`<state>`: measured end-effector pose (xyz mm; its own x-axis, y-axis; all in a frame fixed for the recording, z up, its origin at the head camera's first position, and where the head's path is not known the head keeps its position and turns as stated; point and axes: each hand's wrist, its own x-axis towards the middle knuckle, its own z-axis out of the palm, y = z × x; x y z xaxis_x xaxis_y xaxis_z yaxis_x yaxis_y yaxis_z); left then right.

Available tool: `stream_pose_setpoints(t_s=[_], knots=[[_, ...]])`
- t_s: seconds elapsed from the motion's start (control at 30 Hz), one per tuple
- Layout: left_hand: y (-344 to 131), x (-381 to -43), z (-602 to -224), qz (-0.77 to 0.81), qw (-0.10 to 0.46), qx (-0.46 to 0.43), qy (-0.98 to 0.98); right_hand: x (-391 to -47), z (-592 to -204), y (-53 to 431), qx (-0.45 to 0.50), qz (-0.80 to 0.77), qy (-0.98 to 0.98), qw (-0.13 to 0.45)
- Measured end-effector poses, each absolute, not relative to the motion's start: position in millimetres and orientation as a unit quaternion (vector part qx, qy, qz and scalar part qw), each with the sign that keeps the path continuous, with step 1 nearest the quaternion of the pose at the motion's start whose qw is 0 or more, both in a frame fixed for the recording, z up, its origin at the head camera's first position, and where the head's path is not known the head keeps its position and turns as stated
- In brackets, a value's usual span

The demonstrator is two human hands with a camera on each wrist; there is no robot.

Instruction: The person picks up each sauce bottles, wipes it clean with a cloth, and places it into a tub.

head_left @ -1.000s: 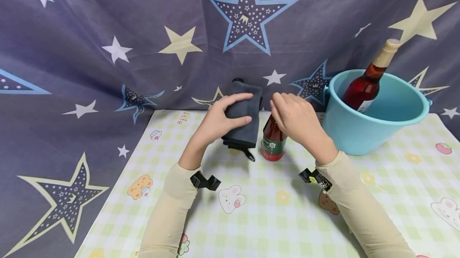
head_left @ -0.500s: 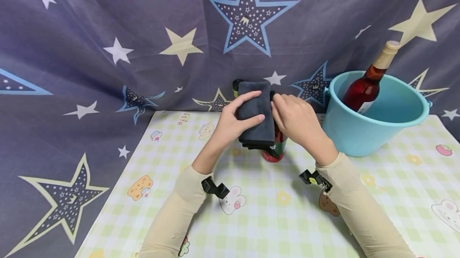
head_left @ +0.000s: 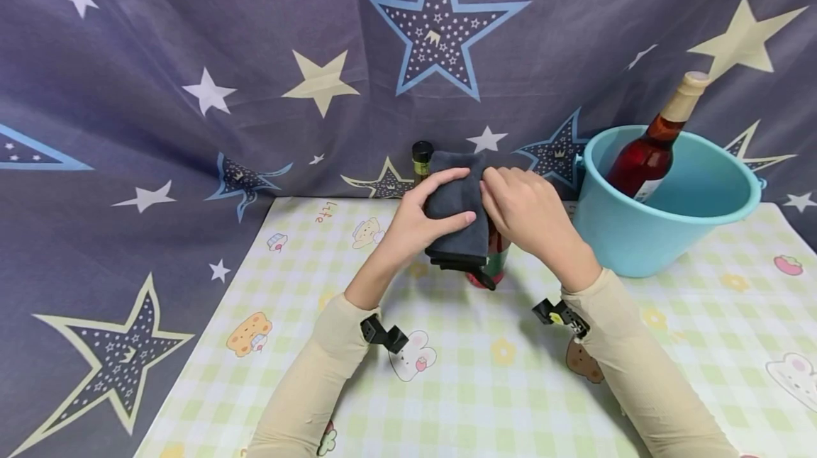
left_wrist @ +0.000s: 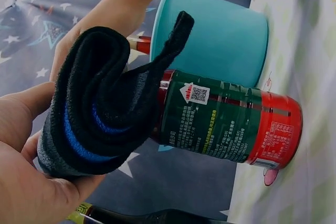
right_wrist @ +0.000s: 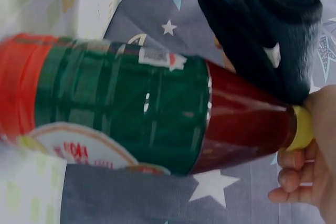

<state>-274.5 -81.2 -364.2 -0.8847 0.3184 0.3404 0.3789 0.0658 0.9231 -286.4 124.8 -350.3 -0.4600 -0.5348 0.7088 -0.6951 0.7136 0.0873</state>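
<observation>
My left hand (head_left: 415,227) grips a folded dark grey cloth (head_left: 456,206) with black edging and a hanging loop; blue inner folds show in the left wrist view. The cloth is held up against the near left side of a red bottle with a green label (left_wrist: 212,116), which stands on the table. My right hand (head_left: 526,210) holds this bottle at its top, fingers curled around the yellow cap (right_wrist: 302,128). Most of the bottle is hidden behind the cloth and the right hand in the head view.
Behind the cloth stands a dark bottle with a black cap (head_left: 422,153). To the right is a light blue bucket (head_left: 638,238) with a red, gold-necked bottle (head_left: 645,153) leaning in it. A starry curtain (head_left: 255,32) hangs behind the checked tablecloth (head_left: 459,394).
My left hand has carried the cloth rightward to the bottle, then slightly down along it. The dark bottle behind has come into view. My right hand has stayed at the bottle's top.
</observation>
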Motion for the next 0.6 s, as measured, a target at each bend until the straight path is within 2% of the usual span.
stream_pose_setpoints(t_s=[0.6], knots=[[-85.1,-275.5,-364.4,-0.611,-0.028,-0.241,-0.753,-293.1,-352.8,131.1,0.394,0.109,-0.819,0.402]])
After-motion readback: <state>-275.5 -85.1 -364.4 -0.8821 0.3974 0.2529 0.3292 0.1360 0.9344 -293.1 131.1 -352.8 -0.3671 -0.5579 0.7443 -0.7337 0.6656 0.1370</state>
